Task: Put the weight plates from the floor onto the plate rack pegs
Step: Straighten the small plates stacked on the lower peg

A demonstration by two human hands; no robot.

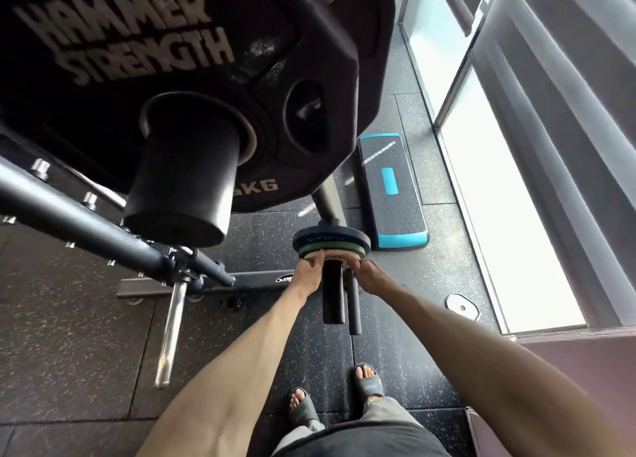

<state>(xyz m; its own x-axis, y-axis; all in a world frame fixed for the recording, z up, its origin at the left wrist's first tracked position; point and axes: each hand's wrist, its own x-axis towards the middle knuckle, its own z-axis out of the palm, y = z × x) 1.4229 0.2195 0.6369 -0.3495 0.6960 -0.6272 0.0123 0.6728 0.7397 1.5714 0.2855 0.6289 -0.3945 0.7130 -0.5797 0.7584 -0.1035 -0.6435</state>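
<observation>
On lower peg point(332, 295): pale plate point(335, 257) held at opposite rims, left hand point(308, 272) and right hand point(370, 277) each a closed grip. Peg's long axis points at person; likely push runs away, toward green plate point(309, 249).

Raised pale lettering on large black many-sided rubber weight plate point(120, 26): "HAMMER STRENGTH"; near its lower rim, "KG". Print on small pale plate point(335, 257) too blurred.
</observation>
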